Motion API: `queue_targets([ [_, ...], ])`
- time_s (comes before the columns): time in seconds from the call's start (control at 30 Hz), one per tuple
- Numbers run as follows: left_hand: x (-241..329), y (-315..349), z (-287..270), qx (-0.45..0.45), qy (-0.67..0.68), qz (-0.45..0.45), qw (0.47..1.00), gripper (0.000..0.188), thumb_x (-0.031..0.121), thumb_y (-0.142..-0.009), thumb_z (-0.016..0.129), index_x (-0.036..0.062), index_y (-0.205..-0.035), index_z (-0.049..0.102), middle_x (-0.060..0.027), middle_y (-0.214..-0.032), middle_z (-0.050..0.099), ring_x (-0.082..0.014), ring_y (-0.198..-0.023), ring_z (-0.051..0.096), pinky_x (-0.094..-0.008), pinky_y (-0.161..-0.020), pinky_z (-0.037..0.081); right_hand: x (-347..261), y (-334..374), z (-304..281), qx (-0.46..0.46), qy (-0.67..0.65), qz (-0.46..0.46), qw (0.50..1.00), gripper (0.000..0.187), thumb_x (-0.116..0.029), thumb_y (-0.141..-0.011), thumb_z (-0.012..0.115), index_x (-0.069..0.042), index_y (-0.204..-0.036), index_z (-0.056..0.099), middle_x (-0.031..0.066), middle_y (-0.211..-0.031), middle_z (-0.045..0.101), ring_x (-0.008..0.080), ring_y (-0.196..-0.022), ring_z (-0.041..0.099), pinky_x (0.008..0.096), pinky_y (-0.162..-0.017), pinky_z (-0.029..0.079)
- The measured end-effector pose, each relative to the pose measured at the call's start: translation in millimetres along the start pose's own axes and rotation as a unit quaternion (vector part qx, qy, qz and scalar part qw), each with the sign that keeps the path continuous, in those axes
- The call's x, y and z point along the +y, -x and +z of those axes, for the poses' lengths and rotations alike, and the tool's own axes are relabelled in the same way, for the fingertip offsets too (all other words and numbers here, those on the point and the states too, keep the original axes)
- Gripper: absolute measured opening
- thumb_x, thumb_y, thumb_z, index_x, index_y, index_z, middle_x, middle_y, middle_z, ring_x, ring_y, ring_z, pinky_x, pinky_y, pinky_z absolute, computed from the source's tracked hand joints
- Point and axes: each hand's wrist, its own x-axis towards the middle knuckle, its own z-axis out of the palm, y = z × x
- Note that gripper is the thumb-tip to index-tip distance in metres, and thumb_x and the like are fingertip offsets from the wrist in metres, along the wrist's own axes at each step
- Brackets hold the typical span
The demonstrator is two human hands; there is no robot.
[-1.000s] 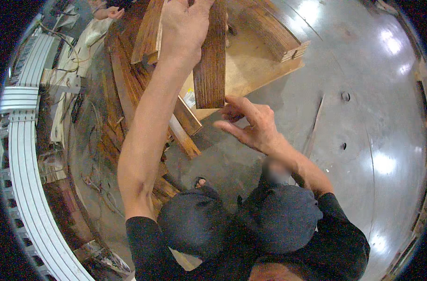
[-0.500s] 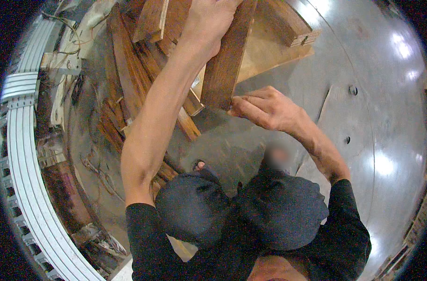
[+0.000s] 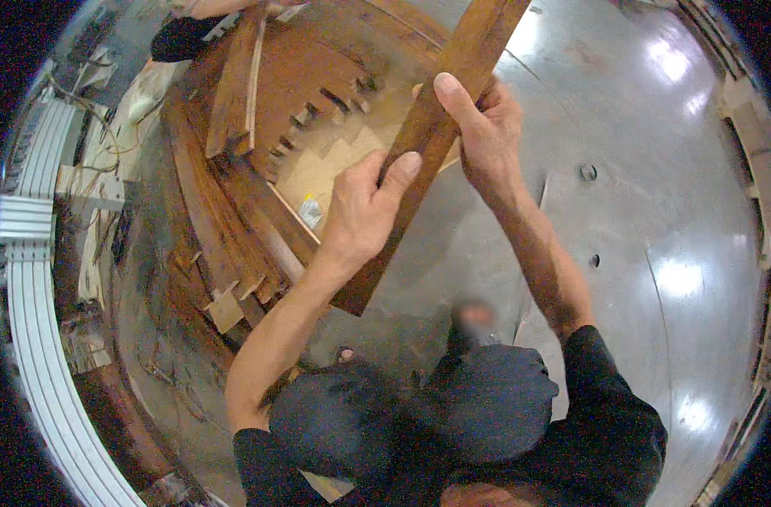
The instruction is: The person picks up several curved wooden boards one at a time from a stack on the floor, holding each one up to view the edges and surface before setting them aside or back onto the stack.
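Observation:
A long dark-brown wooden floor plank [image 3: 440, 127] slants across the view, lifted in both my hands. My left hand [image 3: 364, 198] grips its left edge at the lower half, thumb lying on the top face. Farther up, my right hand [image 3: 489, 127] holds the opposite edge, its thumb pressed on the face and its fingers curled underneath. The plank's near end hangs above the grey floor, and its far end runs out of the picture. Behind it lies a stack of similar planks [image 3: 309, 63] with uneven, stepped ends on a pale wooden board [image 3: 313, 173].
More brown planks [image 3: 208, 182] lie in a loose pile at the left. A ribbed metal rail [image 3: 35, 321] curves along the left side. Another person's dark sleeve [image 3: 182, 38] and forearm reach in at the upper left. Smooth grey floor [image 3: 630, 211] spreads to the right.
The plank has been raised and tilted to the right. My left hand has come down nearer me, and my right hand has moved up along the plank. Another person's arm has appeared at the upper left.

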Motion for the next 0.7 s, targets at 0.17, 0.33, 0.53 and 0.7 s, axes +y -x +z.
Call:
queue_targets([
  [0.17, -7.9, 8.6, -2.1, -0.069, 0.088, -0.074, 0.991, 0.058, 0.053, -0.098, 0.052, -0.0035, -0.09, 0.062, -0.0048, -0.069, 0.056, -0.0121, -0.066, 0.05, -0.0314, -0.059, 0.042, 10.0, 19.9, -19.8, -0.024, 0.02, 0.059, 0.998, 0.032, -0.027, -0.095, 0.064, -0.001, -0.115, 0.062, 0.0034, -0.099, 0.067, 0.0126, -0.089, 0.061, 0.0291, -0.082, 0.051],
  [0.33, -29.7, 20.0, -11.9, -0.103, 0.124, -0.115, 0.98, 0.058, 0.054, -0.098, 0.051, -0.0028, -0.094, 0.063, -0.0009, -0.073, 0.057, -0.0112, -0.068, 0.05, -0.0295, -0.06, 0.043, 21.2, 32.8, -26.5, -0.109, -0.007, 0.078, 0.991, 0.042, -0.035, -0.095, 0.064, 0.0, -0.118, 0.059, 0.0037, -0.104, 0.066, 0.0143, -0.093, 0.061, 0.0308, -0.083, 0.051],
  [0.53, -19.4, 29.7, -25.2, -0.036, -0.053, -0.057, 0.996, 0.056, 0.051, -0.097, 0.054, -0.004, -0.088, 0.06, -0.0103, -0.066, 0.055, -0.0153, -0.066, 0.05, -0.034, -0.06, 0.043, 6.8, 30.8, -29.7, -0.092, -0.07, 0.084, 0.99, 0.045, -0.035, -0.091, 0.069, 0.002, -0.114, 0.06, 0.0059, -0.102, 0.067, 0.0149, -0.088, 0.063, 0.0304, -0.08, 0.054],
  [0.7, -10.0, 55.4, -40.9, -0.051, -0.138, -0.091, 0.985, 0.047, 0.042, -0.099, 0.054, -0.0021, -0.11, 0.064, -0.0066, -0.086, 0.067, -0.012, -0.078, 0.057, -0.0321, -0.073, 0.048, -2.0, 10.2, -46.8, -0.01, 0.045, 0.07, 0.996, 0.028, -0.026, -0.093, 0.068, 0.001, -0.096, 0.068, 0.0074, -0.086, 0.069, 0.0139, -0.075, 0.065, 0.029, -0.07, 0.056],
])
